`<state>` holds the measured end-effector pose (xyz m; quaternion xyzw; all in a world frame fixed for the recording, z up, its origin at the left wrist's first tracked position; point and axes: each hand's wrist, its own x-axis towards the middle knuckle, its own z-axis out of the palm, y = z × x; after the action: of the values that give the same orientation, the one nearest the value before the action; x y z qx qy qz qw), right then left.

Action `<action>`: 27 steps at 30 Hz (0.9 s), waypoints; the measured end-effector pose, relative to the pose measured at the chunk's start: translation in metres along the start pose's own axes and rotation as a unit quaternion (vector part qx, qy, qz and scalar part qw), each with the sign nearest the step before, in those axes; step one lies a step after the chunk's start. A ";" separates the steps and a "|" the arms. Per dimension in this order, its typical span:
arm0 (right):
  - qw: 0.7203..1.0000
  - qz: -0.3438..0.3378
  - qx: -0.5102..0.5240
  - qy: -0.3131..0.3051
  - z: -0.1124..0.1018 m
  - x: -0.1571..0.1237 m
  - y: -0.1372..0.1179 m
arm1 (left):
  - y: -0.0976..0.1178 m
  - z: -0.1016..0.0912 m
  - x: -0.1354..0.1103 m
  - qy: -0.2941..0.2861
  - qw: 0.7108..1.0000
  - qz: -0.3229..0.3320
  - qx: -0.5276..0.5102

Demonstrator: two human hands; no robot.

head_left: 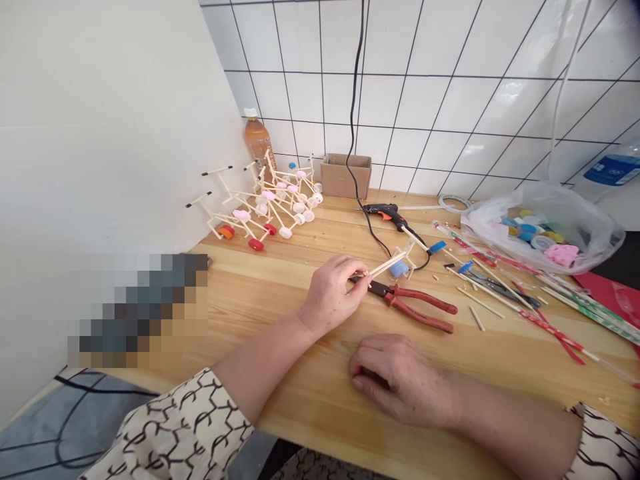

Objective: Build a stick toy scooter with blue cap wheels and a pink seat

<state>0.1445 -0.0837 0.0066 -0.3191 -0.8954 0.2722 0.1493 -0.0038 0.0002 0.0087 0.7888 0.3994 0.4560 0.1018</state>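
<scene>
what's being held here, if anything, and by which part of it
The left grip holds a wooden-stick frame by its near end. The right grip is curled; no held thing shows.

Table (250,293), rear L: bottle (259,138), w/ stick frames (269,195) in front. Rear ctr: box (345,180), before tiled wall (450,100); glue gun (393,213) in front, R of box. Ctr: pliers (425,295), betw. L hand (334,291) (w/ single frame (389,263) in it) and scissors (534,302). Rear R: bag (603,227), w/ caps (527,231) in it; 2nd bottle (611,168) behind. Front ctr: R hand (395,377), before pliers.
</scene>
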 end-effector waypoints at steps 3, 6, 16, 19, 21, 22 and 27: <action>1.000 0.001 0.001 -0.003 -0.001 0.000 0.000 | 0.000 0.001 0.000 0.004 1.000 0.006 0.002; 1.000 -0.001 -0.002 -0.001 -0.001 0.000 0.001 | 0.000 0.001 -0.001 0.008 1.000 0.006 0.003; 0.986 -0.021 -0.110 0.123 -0.019 -0.002 0.007 | 0.000 0.000 0.000 0.010 1.000 0.022 0.000; 0.955 0.026 -0.208 0.209 -0.031 0.002 0.027 | 0.000 0.000 0.000 0.007 1.000 0.018 0.003; 0.933 0.054 -0.276 0.224 -0.036 0.005 0.040 | 0.000 0.000 0.000 0.008 1.000 0.012 0.006; 0.926 0.062 -0.301 0.218 -0.037 0.006 0.045 | 0.000 0.000 0.000 0.009 1.000 0.011 0.006; 0.903 0.086 -0.377 0.188 -0.033 0.012 0.048 | 0.000 0.001 -0.001 0.006 1.000 0.015 0.003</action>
<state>0.1734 -0.0322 0.0064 -0.4725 -0.8556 -0.1391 0.1592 -0.0033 0.0000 0.0078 0.7922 0.3897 0.4609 0.0898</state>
